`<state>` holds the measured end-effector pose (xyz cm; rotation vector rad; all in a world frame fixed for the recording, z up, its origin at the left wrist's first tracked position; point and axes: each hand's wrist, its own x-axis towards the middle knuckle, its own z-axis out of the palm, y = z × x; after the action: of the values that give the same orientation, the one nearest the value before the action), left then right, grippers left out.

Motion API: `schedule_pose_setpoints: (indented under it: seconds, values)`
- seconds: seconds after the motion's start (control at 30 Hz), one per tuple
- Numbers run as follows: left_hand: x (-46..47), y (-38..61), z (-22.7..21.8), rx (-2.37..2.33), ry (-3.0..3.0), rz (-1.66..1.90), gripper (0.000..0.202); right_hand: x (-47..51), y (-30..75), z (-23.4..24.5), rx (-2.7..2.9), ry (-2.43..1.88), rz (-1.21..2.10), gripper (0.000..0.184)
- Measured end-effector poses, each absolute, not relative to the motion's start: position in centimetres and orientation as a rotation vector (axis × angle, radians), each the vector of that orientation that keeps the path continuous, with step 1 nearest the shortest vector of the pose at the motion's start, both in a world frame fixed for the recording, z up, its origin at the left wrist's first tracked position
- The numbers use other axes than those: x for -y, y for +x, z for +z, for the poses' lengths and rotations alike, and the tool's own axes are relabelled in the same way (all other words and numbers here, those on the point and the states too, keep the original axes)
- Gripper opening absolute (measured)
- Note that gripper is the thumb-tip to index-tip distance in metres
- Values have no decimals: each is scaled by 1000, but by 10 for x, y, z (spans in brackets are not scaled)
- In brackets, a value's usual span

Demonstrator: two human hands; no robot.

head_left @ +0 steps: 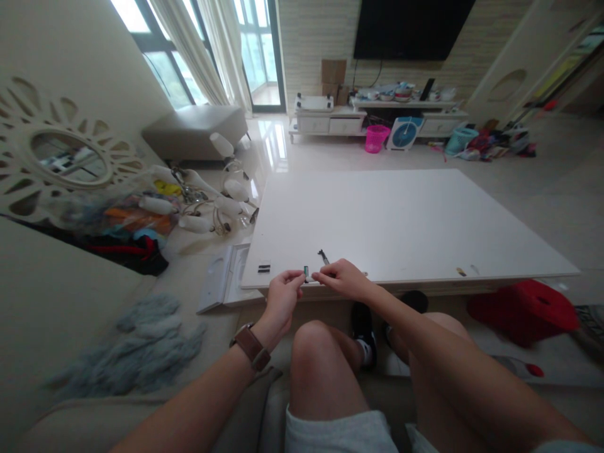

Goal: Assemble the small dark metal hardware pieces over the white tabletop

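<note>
My left hand point(284, 291) is closed in a pinch at the near edge of the white table, with a small dark green and black piece point(306, 271), probably a razor cartridge, at its fingertips. Close beside it, my right hand point(343, 279) has its fingers curled around a slim dark handle point(323, 257) with a forked head, like a razor handle. The forked end points away from me; the rest is hidden by the fingers. Left of my hands, a small clear pack with two black strips point(263, 268) lies on the tabletop.
The white table point(377, 214) spans the space before me, with small scraps point(461, 272) near its front edge. An open white box point(226, 277) and a chandelier point(207, 201) are at the left. A red object point(533, 311) sits at the right, below the tabletop.
</note>
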<state>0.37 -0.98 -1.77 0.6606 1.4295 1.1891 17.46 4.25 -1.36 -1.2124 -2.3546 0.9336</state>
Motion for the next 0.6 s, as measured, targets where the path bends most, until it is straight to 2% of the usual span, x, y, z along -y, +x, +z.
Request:
schedule_pose_setpoints:
  seconds: [0.3, 0.6]
  values:
    - [10, 4, -17, -1421, 659, 1196, 32, -42, 176, -13, 2357, -1162, 951, 54]
    - [10, 5, -14, -1396, 661, 1171, 31, -44, 176, -15, 2260, -1276, 802, 57]
